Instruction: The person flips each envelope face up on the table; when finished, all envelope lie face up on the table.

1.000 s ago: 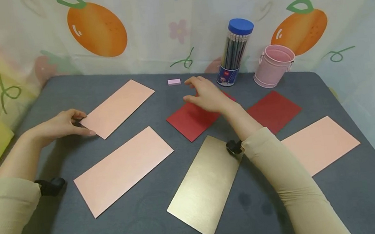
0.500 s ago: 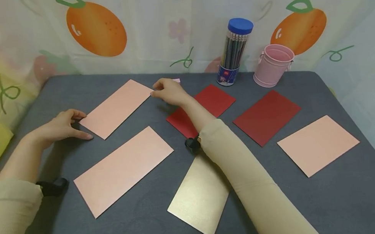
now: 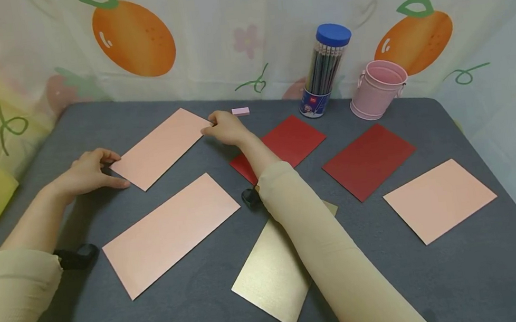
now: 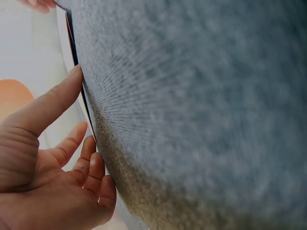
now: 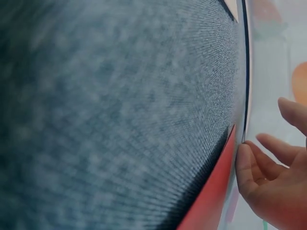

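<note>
A long pink card (image 3: pixel 162 149) lies slanted at the back left of the dark table. My left hand (image 3: pixel 89 172) is at its left end, fingertips at the far corner and thumb spread away along the short edge. In the left wrist view, that left hand (image 4: pixel 53 158) shows loosely bent fingers and a straight thumb by the card's edge. My right hand (image 3: pixel 225 128) reaches over and pinches the card's right corner between thumb and fingers. The right wrist view shows this hand (image 5: pixel 278 177) with thumb and a finger meeting at the thin edge.
Nearer lies another pink card (image 3: pixel 172 236). A gold card (image 3: pixel 271 276) and a red card (image 3: pixel 296 138) are partly under my right arm. Rightward are another red card (image 3: pixel 369 161) and a shorter pink card (image 3: pixel 440 201). Behind stand an eraser (image 3: pixel 240 112), pencil tub (image 3: pixel 319 71) and pink bucket (image 3: pixel 378 89).
My right hand has moved left from above the red card to the far pink card's right corner, uncovering the red cards. The left hand has stayed at the card's left end.
</note>
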The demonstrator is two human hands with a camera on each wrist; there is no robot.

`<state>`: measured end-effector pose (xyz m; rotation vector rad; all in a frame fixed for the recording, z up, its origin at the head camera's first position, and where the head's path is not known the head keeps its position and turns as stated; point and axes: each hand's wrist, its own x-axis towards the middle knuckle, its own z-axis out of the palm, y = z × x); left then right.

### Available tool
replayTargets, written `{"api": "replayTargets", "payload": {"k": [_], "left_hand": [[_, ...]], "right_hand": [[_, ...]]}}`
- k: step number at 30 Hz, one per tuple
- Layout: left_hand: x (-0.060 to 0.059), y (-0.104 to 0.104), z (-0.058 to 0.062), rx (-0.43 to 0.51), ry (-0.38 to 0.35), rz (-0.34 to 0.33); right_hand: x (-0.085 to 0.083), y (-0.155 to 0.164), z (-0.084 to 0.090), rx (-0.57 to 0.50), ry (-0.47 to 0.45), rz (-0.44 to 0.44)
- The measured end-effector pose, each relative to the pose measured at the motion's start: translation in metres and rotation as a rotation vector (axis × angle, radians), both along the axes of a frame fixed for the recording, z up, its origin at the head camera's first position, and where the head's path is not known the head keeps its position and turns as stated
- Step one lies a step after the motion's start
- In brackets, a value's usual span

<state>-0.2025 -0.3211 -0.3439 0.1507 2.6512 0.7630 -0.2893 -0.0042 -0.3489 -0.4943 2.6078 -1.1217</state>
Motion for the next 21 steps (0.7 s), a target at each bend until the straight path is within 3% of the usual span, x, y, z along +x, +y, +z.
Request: {"api": "replayTargets", "payload": {"k": [11,21], "left_hand": [[-0.0022,0.0028,-0.0023,-0.016,0.039,0.023],[-0.0022,0.0083,-0.0007,0.063,-0.027,0.072]], "right_hand": [[0.0,0.0021,-0.0013,0.002,-0.054,-0.02],[-0.0032,0.0055,-0.0032,-0.049,-0.107,-0.074]]}}
